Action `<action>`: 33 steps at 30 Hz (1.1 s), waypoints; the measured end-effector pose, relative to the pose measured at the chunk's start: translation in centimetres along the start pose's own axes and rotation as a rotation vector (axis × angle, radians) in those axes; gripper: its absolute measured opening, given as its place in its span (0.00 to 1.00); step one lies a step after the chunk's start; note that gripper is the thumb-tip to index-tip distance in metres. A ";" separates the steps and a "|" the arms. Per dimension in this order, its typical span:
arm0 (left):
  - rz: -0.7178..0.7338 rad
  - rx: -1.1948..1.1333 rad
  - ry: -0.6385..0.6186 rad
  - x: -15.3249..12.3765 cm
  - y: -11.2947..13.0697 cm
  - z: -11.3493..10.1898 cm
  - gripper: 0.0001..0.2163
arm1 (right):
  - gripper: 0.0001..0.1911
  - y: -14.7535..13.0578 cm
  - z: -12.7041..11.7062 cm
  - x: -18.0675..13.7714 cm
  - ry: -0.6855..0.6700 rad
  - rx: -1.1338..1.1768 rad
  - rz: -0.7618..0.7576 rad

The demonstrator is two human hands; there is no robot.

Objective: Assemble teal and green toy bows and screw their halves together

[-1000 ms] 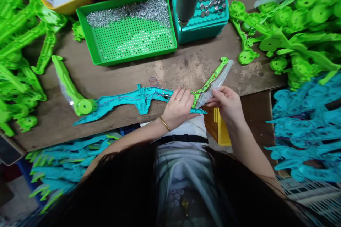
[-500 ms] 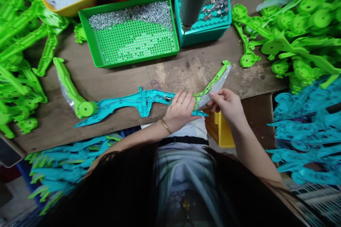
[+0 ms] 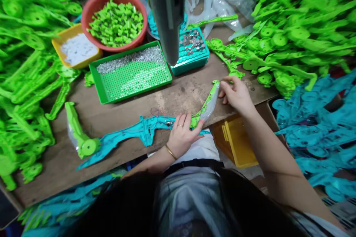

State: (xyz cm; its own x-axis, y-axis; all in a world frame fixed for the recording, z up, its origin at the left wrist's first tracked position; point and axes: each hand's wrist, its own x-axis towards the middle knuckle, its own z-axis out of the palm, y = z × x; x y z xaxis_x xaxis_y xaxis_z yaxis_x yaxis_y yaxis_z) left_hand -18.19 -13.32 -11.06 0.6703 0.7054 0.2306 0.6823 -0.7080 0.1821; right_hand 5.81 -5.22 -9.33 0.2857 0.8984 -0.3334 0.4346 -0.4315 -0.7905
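At the near edge of the wooden table (image 3: 191,92), the left hand (image 3: 182,137) lies flat with its fingers spread over the right end of a long teal plastic body (image 3: 125,137), pressing it down rather than closing around it; thin wires run along that body toward the fingers. Its left end meets a green limb piece (image 3: 79,137) with a round hub, lying toward the near left corner. Just right of the left hand, a second green limb piece (image 3: 207,103) in a clear sleeve rises at a slant from the teal body toward the middle of the table, and the right hand (image 3: 236,94) has its fingertips pinched lightly on the upper tip of it, the palm otherwise loose. Below the near edge hangs a yellow bin (image 3: 236,140). Farther in, a green perforated tray (image 3: 130,76) holds a band of silver screws along its far side, with a teal tray (image 3: 191,50) of metal parts beside it on the right and a grey hanging tool (image 3: 167,11) above them. Beyond stand a red bowl (image 3: 115,18) of small green pieces and a yellow tub (image 3: 76,48). Heaps of green parts (image 3: 292,33) crowd both sides, and teal parts (image 3: 319,118) pile off the right edge.
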 end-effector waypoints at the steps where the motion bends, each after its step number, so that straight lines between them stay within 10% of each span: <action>1: 0.003 0.005 0.008 0.0 0.0 -0.1 0.25 | 0.16 -0.2 0.1 0.6 -0.028 0.027 0.000; 16: -0.080 -0.068 0.058 1.1 -1.8 -0.8 0.20 | 0.07 -0.5 0.0 3.0 -0.114 0.045 0.048; 26: -0.051 -0.023 0.054 1.0 -1.9 -0.3 0.20 | 0.17 -3.1 -10.1 7.0 0.527 -0.492 -0.207; 33: -0.046 0.010 0.063 0.8 -1.9 0.1 0.21 | 0.22 -5.8 -11.1 12.7 0.110 -1.290 -0.281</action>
State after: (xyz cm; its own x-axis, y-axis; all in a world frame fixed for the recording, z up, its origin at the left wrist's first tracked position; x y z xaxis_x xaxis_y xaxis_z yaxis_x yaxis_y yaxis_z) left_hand -18.92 -11.40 -11.35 0.6188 0.7333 0.2819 0.7152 -0.6743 0.1840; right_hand 16.39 7.85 -3.25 0.0937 0.9845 -0.1484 0.9674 -0.0548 0.2474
